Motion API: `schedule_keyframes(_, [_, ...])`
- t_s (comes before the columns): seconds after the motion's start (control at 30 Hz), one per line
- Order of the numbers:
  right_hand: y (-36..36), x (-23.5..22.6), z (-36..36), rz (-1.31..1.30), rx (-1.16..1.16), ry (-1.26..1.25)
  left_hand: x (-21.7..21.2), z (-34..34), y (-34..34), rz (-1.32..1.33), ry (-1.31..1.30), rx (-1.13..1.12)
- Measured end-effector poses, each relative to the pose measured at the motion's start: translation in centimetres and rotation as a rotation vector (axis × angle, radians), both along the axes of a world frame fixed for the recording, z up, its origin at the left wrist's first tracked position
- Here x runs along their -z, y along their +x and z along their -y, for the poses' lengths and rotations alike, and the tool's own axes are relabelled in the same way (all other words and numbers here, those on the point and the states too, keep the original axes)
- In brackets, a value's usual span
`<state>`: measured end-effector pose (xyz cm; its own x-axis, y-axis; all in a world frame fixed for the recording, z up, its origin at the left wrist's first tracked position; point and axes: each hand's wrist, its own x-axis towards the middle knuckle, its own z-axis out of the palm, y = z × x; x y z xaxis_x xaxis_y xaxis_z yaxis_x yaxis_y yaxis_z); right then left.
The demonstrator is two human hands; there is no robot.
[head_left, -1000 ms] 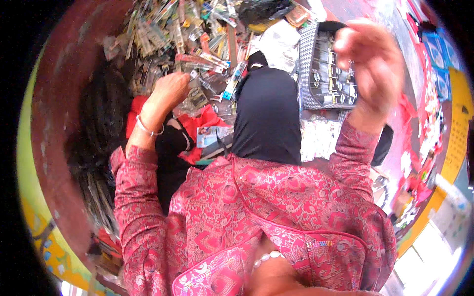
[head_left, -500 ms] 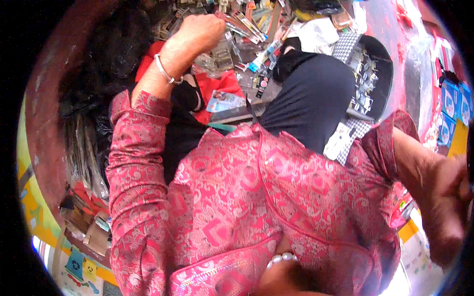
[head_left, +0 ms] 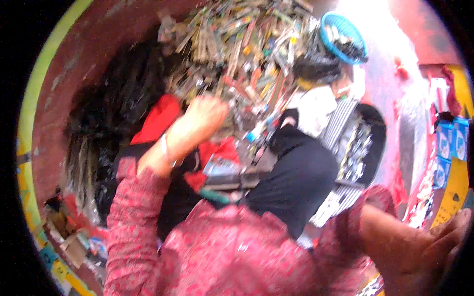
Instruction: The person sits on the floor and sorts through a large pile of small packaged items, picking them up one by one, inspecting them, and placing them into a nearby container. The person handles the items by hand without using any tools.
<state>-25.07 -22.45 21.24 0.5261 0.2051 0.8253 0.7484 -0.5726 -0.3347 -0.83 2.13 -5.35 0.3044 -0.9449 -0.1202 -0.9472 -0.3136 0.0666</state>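
Observation:
My left hand [head_left: 203, 114] reaches forward onto the near edge of a big heap of thin pen-like sticks and tubes [head_left: 247, 54]. Its fingers curl down into the heap and are hidden, so what they grip is unclear. A thin bangle sits on that wrist. My right hand [head_left: 427, 251] hangs low at the right rim, blurred, fingers apart, with nothing in it. Both sleeves are red patterned cloth [head_left: 232, 246]. A knee under black cloth [head_left: 296, 182] lies between the hands.
A black tray [head_left: 376, 129] of small metal parts lies right of the knee. A blue basket [head_left: 364, 50] stands behind the heap, a white bag [head_left: 316, 106] below it. Red cloth [head_left: 158, 118] and a dark bundle of strands [head_left: 106, 118] lie left. Blue boxes [head_left: 449, 143] at right, cardboard [head_left: 69, 244] lower left.
My right hand dropped from above the tray to the lower right rim. The view swung, so the heap and my left hand now sit nearer the middle.

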Motion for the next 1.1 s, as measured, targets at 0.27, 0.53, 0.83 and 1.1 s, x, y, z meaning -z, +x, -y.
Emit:
schedule_keyframes(0.27, [-0.6,-0.4,6.7,0.141,0.309,0.153,-3.2,0.9,-1.2,-0.011,0.141,-0.024])
schedule_keyframes(0.53, [-1.0,-2.5,5.4,0.252,0.275,0.164,-1.1,1.4,-0.1,-0.006,0.287,-0.033])
schedule_keyframes(0.83, [0.0,-0.2,2.3,0.192,0.170,0.061,-2.2,1.9,0.0,-0.041,0.172,-0.026])
schedule_keyframes(1.1, [-0.4,-0.7,-0.7,0.171,0.121,0.025,-0.4,1.7,-1.5,-0.074,0.207,0.024])
